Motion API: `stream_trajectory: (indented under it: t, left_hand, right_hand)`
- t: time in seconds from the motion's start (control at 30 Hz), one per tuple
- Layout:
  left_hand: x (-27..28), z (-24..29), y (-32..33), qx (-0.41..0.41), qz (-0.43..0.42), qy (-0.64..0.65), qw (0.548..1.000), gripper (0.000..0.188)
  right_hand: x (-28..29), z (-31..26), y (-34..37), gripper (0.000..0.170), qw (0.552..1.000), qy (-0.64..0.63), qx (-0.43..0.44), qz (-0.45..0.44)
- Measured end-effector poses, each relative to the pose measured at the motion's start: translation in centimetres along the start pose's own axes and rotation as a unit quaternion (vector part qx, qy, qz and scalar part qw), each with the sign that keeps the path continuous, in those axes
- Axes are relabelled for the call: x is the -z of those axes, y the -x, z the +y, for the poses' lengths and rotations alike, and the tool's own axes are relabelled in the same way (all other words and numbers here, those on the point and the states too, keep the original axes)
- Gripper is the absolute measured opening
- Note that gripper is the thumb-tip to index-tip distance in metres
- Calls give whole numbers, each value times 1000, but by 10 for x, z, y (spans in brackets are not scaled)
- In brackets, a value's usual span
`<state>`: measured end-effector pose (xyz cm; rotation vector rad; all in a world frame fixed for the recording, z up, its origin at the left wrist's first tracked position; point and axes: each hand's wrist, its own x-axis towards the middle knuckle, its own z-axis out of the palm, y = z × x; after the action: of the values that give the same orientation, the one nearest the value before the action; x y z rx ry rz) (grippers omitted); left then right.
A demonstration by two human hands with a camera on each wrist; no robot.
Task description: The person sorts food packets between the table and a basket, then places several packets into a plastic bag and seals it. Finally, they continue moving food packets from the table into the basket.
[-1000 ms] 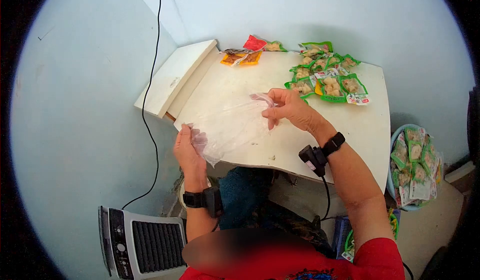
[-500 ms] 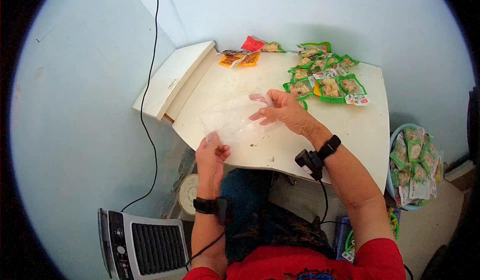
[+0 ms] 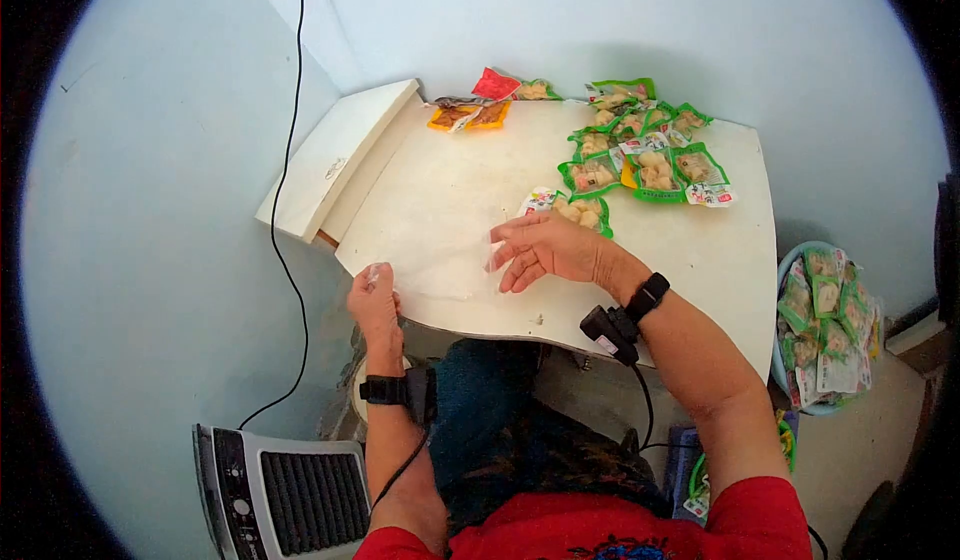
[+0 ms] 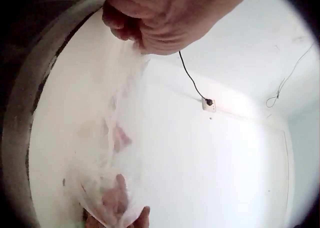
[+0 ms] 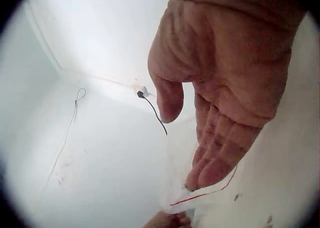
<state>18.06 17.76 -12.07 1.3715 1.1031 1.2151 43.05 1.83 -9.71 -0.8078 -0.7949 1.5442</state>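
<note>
A clear plastic bag [image 3: 440, 265] stretches between my two hands over the white table [image 3: 400, 180]. My left hand [image 3: 374, 302] grips one end of it near the table's front edge, fingers curled in. At the other end, my right hand [image 3: 555, 250] has its fingers extended at the bag's opening, with the thumb held apart. The right wrist view shows a red line on the bag [image 5: 172, 204] beside those fingertips. Just behind the right hand lies a green-edged food packet [image 3: 585, 212], partly covered by the hand.
Several green-edged packets [image 3: 655, 175] are heaped at the table's back right. A yellow-edged packet [image 3: 468, 117] and a red one [image 3: 495, 84] lie at the back. A tub [image 3: 785, 350] full of packets stands right of the table. A black cable [image 3: 290, 150] hangs at left.
The left hand moved right, then back left, and now holds a bunched end of the bag. My right hand came lower and nearer, spreading its fingers and uncovering a green-edged packet.
</note>
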Motion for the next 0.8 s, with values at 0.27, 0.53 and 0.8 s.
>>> stream_trajectory:
  t: [0.27, 0.53, 0.8]
  left_hand:
    - [-13, -6, 8, -44, -12, -38, 998, 20]
    - [-9, -14, 4, -45, 8, -32, 998, 18]
    - [-7, -14, -5, 5, 50, -20, 999, 21]
  right_hand:
    - [1, 12, -12, 51, 995, -48, -31, 79]
    - [3, 27, -21, 13, 991, -23, 49, 125]
    - [2, 25, -22, 13, 986, -74, 68, 135]
